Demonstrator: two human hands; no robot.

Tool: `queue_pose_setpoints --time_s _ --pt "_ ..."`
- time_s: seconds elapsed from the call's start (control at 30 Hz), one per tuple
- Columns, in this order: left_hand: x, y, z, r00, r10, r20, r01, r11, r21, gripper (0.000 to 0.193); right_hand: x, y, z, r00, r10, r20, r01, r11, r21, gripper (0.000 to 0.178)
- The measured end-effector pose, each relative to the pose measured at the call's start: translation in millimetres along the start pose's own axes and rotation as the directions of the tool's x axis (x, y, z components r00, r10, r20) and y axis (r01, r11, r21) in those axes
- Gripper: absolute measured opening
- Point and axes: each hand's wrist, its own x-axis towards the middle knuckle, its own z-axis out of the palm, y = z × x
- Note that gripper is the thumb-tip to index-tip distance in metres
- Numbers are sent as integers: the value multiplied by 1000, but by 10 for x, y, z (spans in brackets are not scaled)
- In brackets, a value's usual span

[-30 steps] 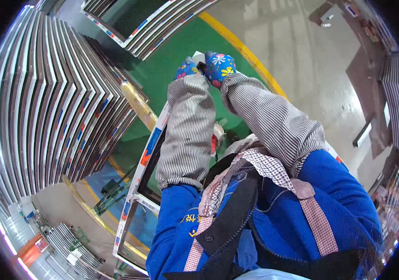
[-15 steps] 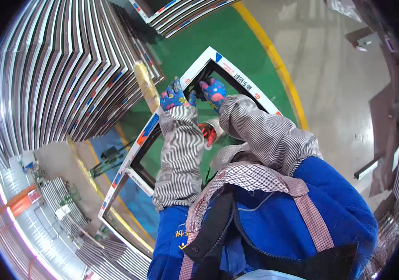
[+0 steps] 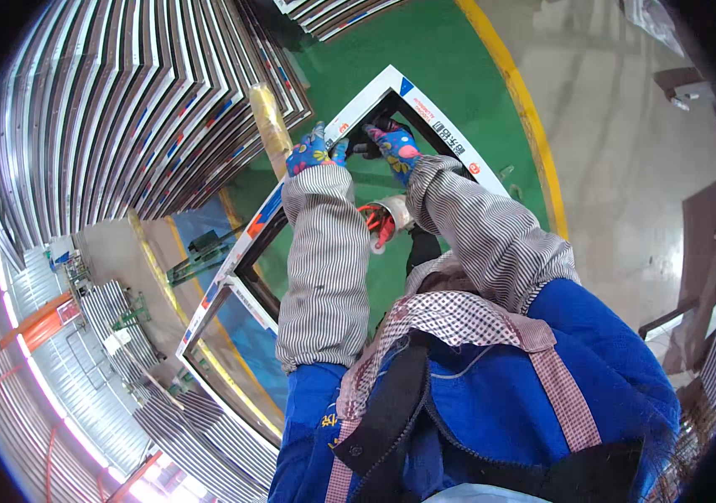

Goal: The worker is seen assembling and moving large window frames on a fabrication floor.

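Note:
A large rectangular frame [image 3: 446, 141], like a window frame, has white printed film on its face and dark inner sides. It stands tilted in front of me, with a crossbar [image 3: 254, 304] at lower left. My left hand [image 3: 311, 154], in a blue flowered glove, is closed over its upper-left bar. Inside the upper corner, my right hand [image 3: 396, 151], gloved alike, has its fingers bent at a small dark thing [image 3: 366, 149] against the inner side; its kind is unclear. Below the hands, a red-handled tool [image 3: 381, 223] sticks out of a whitish holder [image 3: 397, 211].
Many similar frames [image 3: 132, 109] lean in a dense stack at left, with more [image 3: 333, 17] at the top. A yellowish wrapped post [image 3: 269, 117] stands beside my left hand. A yellow line [image 3: 519, 88] edges the green floor [image 3: 450, 59].
The view has shifted slightly, and the frame and hands appear a little higher. My right fingers have shifted along the dark inner side. My left hand stays on the bar.

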Motion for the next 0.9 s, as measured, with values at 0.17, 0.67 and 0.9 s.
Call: queue_pose_setpoints --time_s 0.17,0.67,0.9 --pt "105 -123 117 998 61 -1 -61 998 -13 61 20 -31 -63 997 7 80 -8 1000 11 25" --pt "251 -44 48 943 118 311 -168 976 141 80 -516 -532 38 874 -470 122 311 349 -884 30" --pt "210 -3 288 984 177 -1 -173 965 196 66 -73 -916 244 448 -129 885 442 -828 -344 50"
